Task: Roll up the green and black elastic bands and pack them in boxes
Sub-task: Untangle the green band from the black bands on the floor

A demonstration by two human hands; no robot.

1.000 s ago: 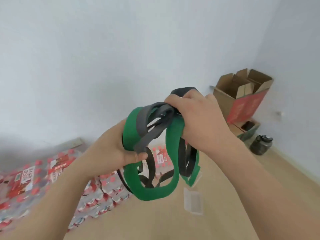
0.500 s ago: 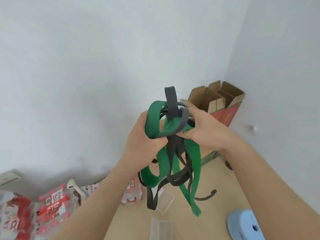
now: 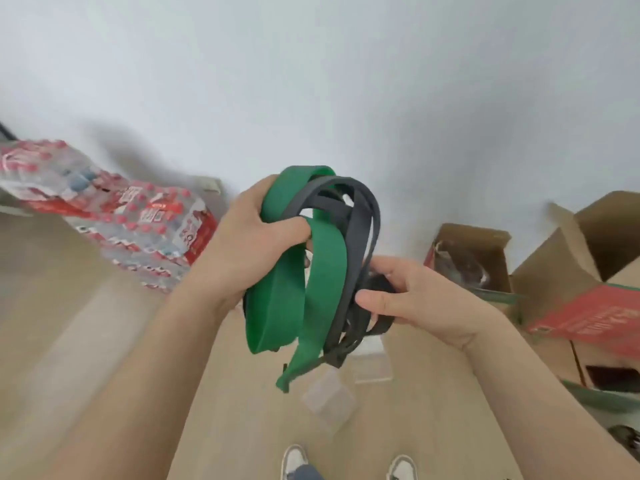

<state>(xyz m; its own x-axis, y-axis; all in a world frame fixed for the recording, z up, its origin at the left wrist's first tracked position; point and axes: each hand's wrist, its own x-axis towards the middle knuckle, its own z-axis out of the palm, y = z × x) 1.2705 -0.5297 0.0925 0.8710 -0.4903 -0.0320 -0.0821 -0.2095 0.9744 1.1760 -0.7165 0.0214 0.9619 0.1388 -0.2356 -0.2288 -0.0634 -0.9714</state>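
I hold a tangle of elastic bands at chest height above the floor. The wide green band (image 3: 322, 271) loops over the top and hangs down in two strands. My left hand (image 3: 249, 251) grips its upper part, with the thumb hooked across a green strand. Thinner black bands (image 3: 360, 216) arc over to the right and bunch lower down, where my right hand (image 3: 408, 299) grips them between thumb and curled fingers. Two small clear plastic boxes (image 3: 327, 398) lie on the floor below the bands.
Shrink-wrapped packs of red-capped bottles (image 3: 138, 220) are stacked at the left by the white wall. Open cardboard boxes (image 3: 568, 282) stand at the right, one holding dark items (image 3: 464, 265). The wooden floor (image 3: 86, 341) lies below, with my two shoes (image 3: 346, 462) at the bottom edge.
My view tilted down and swung left, so the bottle packs and my shoes came into view. My hands moved apart: the left kept the green loop on top, the right dropped to the black bands.
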